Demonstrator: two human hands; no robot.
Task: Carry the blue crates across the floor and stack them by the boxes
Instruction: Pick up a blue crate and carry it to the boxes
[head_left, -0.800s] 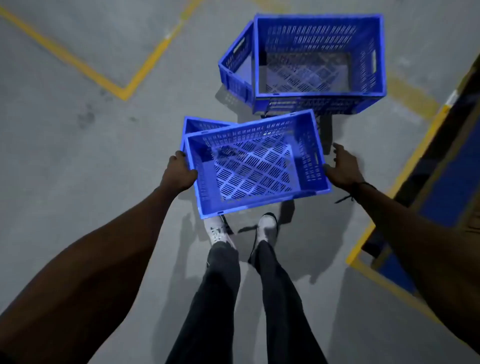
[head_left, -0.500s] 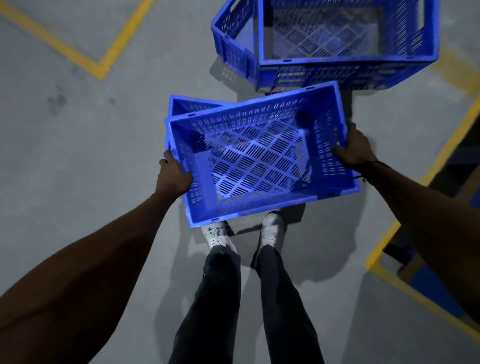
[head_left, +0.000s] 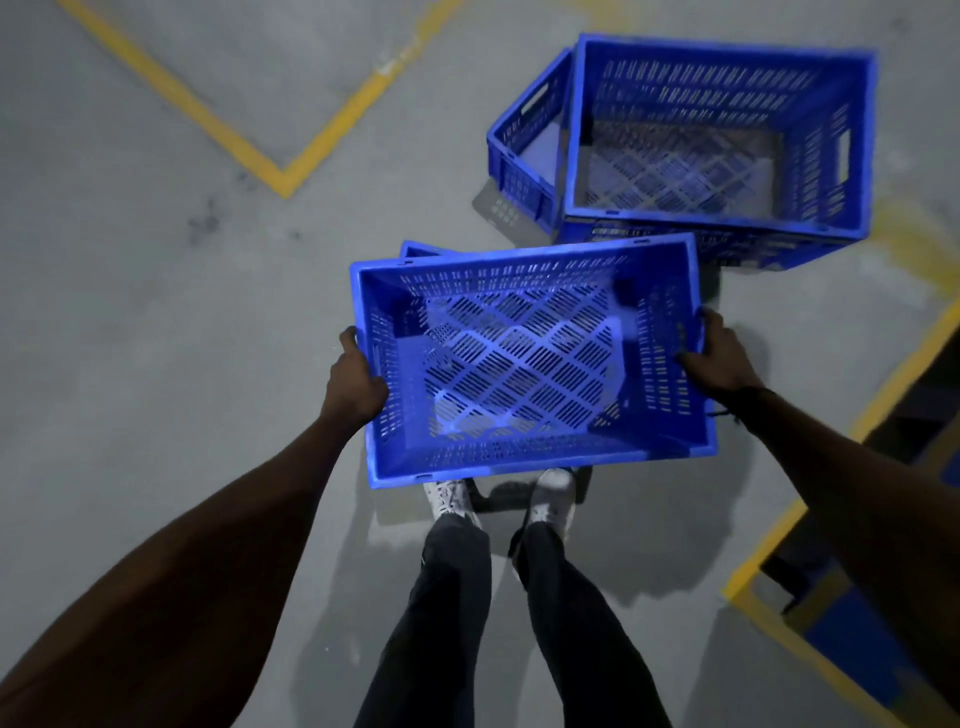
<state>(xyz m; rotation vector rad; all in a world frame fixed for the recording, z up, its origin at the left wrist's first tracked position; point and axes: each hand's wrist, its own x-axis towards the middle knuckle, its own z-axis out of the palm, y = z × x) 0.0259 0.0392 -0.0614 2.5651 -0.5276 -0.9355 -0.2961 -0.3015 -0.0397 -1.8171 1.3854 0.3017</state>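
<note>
Above the person's shoes (head_left: 553, 499) and clear of the grey floor (head_left: 130, 338), the held crate (head_left: 524, 358) hung level between both hands. The left hand (head_left: 356, 382) was closed on the middle of the left short wall, and the right hand (head_left: 719, 358) was wrapped over the rim of the right short wall, thumb inside. Empty, with slotted walls and a lattice bottom, it looked light and stiff, easy for two hands; the hard plastic might slip in a loose hold, so the rims or handle slots on the short walls seemed the best places to grip. A further crate edge (head_left: 418, 249) peeked out behind its far left corner. The stacked crates (head_left: 727, 135) stood ahead and to the right, near a yellow floor line (head_left: 249, 145).

Compared with half a second before, the view had swung left, so the stack sat further right and lower in the picture and showed whole, while the held crate looked more level and nearer the feet.
</note>
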